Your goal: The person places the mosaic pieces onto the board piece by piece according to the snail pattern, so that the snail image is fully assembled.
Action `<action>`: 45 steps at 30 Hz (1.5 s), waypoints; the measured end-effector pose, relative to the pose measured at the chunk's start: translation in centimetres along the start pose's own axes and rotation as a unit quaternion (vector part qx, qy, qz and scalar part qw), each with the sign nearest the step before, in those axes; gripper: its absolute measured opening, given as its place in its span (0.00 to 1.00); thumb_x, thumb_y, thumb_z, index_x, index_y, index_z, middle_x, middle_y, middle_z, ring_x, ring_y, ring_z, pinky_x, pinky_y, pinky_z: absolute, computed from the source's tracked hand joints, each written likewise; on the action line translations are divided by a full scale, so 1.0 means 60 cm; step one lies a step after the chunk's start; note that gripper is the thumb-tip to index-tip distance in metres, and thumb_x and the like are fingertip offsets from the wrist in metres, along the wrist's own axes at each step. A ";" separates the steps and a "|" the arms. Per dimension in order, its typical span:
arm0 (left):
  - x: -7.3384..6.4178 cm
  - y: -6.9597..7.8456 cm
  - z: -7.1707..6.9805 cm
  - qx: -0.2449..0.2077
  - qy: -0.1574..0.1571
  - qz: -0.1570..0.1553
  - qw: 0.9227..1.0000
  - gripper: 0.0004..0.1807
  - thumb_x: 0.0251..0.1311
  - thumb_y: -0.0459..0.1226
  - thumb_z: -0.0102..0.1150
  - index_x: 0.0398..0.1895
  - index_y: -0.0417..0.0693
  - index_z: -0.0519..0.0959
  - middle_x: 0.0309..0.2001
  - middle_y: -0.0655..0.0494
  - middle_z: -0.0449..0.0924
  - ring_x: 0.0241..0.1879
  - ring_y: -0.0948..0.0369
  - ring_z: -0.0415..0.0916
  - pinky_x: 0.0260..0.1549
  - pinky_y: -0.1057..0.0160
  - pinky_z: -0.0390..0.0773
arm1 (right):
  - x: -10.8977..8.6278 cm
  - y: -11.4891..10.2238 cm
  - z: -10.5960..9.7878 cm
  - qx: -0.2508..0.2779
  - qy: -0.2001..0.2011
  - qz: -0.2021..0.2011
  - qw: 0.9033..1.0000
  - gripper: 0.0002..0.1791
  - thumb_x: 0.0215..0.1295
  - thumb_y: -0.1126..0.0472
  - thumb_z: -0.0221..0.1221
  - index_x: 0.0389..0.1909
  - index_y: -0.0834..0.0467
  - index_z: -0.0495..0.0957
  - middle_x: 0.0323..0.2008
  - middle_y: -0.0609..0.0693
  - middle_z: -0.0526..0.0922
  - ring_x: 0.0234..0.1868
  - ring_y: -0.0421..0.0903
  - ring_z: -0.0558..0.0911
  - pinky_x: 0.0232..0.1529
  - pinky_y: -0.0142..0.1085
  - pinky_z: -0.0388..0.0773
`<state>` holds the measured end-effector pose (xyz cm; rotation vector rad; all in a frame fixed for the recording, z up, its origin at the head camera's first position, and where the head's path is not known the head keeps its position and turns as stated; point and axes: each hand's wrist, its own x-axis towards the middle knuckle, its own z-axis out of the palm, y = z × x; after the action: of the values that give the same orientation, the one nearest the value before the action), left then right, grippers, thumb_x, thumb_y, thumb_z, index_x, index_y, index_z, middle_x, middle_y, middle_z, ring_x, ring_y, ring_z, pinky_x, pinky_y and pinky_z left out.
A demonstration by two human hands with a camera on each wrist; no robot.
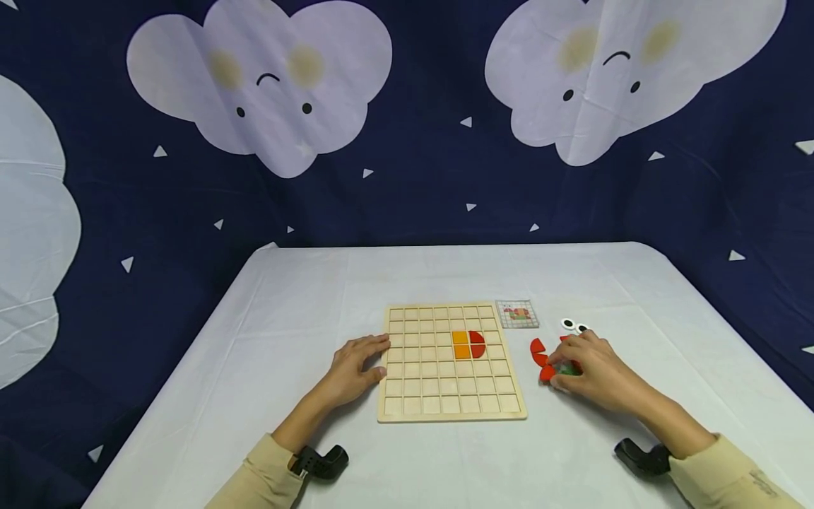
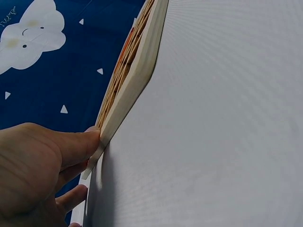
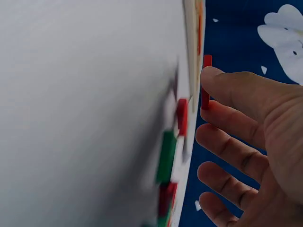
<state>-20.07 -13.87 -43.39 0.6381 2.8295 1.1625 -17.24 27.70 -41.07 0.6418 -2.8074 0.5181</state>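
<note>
A square wooden grid board lies on the table. In its cells sit orange squares and, right beside them, two red quarter-round pieces forming a half circle. My left hand rests at the board's left edge, thumb and fingers spread and touching the rim. To the right of the board, my right hand pinches a red piece between thumb and index finger, the other fingers loosely extended. Under and around that hand lie red quarter-round pieces and green pieces, partly hidden by it.
A small card with a gridded colour picture lies by the board's upper right corner. Two white discs with black centres lie beyond my right hand. The white-covered table ends at a dark blue cloth with clouds.
</note>
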 end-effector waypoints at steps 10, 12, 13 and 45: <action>0.000 0.000 0.000 -0.002 -0.003 0.004 1.000 0.26 0.58 0.34 0.60 0.62 0.42 0.72 0.67 0.52 0.67 0.69 0.47 0.57 0.66 0.38 0.48 | 0.072 -0.052 0.018 0.028 -0.008 -0.008 1.000 0.10 0.49 0.56 0.69 0.35 0.49 0.84 0.38 0.44 0.83 0.41 0.45 0.70 0.43 0.41 0.62; 0.000 0.000 0.000 -0.002 -0.004 0.005 1.000 0.26 0.58 0.34 0.61 0.62 0.42 0.72 0.67 0.52 0.67 0.69 0.47 0.57 0.66 0.38 0.48 | 0.087 -0.064 0.023 0.035 -0.010 -0.007 0.999 0.10 0.50 0.55 0.69 0.35 0.50 0.84 0.39 0.46 0.83 0.46 0.50 0.72 0.46 0.45 0.64; 0.000 0.000 0.001 -0.002 -0.004 0.005 1.000 0.26 0.58 0.34 0.61 0.62 0.43 0.72 0.67 0.52 0.67 0.69 0.47 0.57 0.66 0.38 0.48 | 0.095 -0.070 0.026 0.039 -0.011 -0.006 0.999 0.10 0.51 0.55 0.68 0.35 0.50 0.84 0.40 0.47 0.83 0.48 0.52 0.72 0.48 0.47 0.65; 0.000 -0.001 0.001 -0.009 0.000 0.001 1.000 0.26 0.58 0.34 0.61 0.62 0.43 0.72 0.67 0.53 0.67 0.68 0.47 0.57 0.66 0.38 0.48 | 0.215 -0.142 0.097 0.011 -0.070 0.008 0.997 0.11 0.52 0.50 0.68 0.35 0.50 0.85 0.33 0.44 0.80 0.36 0.45 0.68 0.37 0.37 0.60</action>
<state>-20.07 -13.90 -43.47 0.6408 2.8171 1.1864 -25.50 13.39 -40.31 0.6855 -2.9446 0.5275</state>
